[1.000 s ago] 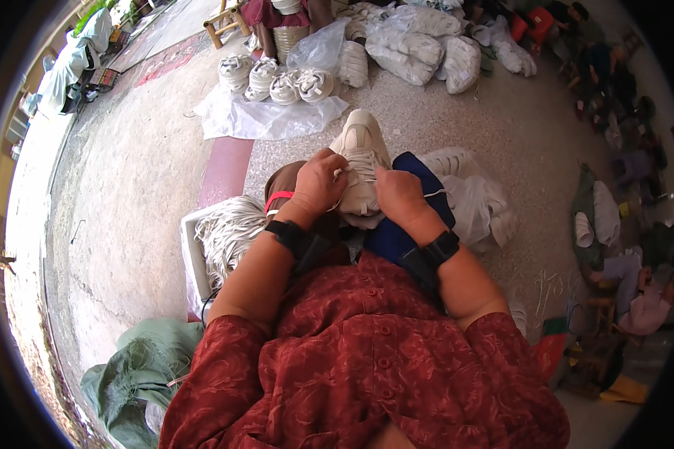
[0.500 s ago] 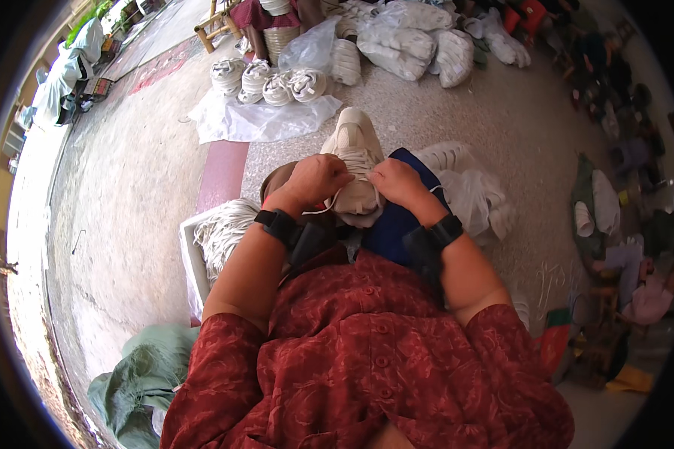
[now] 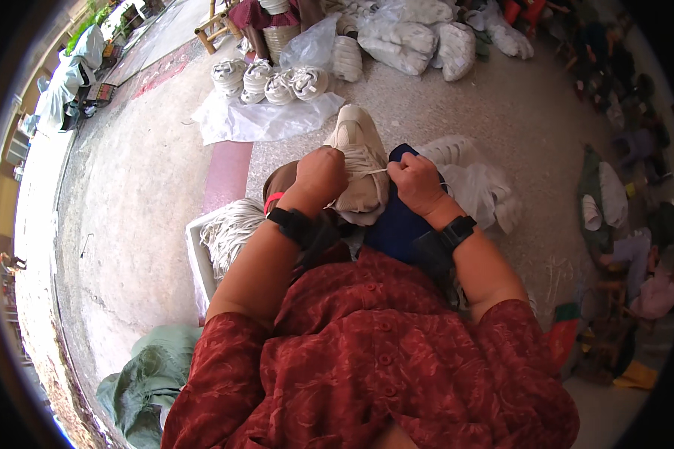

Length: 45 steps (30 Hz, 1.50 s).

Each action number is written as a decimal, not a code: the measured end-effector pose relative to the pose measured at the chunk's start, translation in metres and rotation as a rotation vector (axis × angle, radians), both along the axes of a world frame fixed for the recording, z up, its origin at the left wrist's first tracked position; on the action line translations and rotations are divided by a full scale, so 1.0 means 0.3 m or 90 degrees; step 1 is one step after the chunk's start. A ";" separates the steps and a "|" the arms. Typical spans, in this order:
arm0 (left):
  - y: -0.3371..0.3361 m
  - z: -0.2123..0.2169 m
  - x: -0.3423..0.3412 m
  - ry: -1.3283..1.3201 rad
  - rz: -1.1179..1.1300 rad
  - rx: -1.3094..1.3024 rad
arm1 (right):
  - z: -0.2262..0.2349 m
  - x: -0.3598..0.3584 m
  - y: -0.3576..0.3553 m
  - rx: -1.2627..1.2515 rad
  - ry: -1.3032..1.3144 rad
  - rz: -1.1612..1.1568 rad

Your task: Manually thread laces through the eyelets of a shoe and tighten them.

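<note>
A beige sneaker rests across my lap, toe pointing away from me, over the dark blue cloth. Its pale shoelace stretches taut from the lacing to my right hand, whose fingers are pinched on it just right of the shoe. My left hand is closed in a fist at the shoe's left side, gripping the lace there; its fingertips are mostly hidden. Both wrists carry black bands.
To my left stands a white container of loose white laces. Bagged shoes lie on my right. Ahead, several laced shoes sit on a plastic sheet. A green cloth bundle lies at lower left.
My hands have moved apart. The right one has drawn to the right, pulling the lace tight across the shoe, and the left has shifted slightly left.
</note>
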State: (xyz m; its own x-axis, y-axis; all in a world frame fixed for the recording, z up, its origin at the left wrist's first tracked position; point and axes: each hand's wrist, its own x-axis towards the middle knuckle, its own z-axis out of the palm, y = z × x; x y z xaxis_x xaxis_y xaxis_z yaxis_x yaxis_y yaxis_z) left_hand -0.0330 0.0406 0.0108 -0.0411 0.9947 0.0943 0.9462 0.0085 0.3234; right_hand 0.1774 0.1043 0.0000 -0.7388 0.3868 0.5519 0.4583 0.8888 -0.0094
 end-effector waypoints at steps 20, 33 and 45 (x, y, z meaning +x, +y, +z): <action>-0.280 0.007 -0.059 -0.258 0.032 0.085 | 0.071 0.213 -0.086 -0.299 0.123 0.075; -0.354 -0.013 -0.185 -0.288 -0.006 0.074 | 0.036 0.279 -0.095 -0.254 0.008 0.000; -0.594 -0.206 -0.576 -0.601 0.266 0.053 | -0.102 0.686 -0.072 -0.549 0.119 -0.229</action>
State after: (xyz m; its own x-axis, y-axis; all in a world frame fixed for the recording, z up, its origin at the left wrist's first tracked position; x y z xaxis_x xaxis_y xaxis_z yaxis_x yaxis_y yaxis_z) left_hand -0.2058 -0.1375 -0.0511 -0.4749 0.8757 -0.0875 0.2336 0.2212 0.9468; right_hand 0.3831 0.0828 -0.0304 -0.4248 0.9028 0.0674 0.6277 0.3473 -0.6967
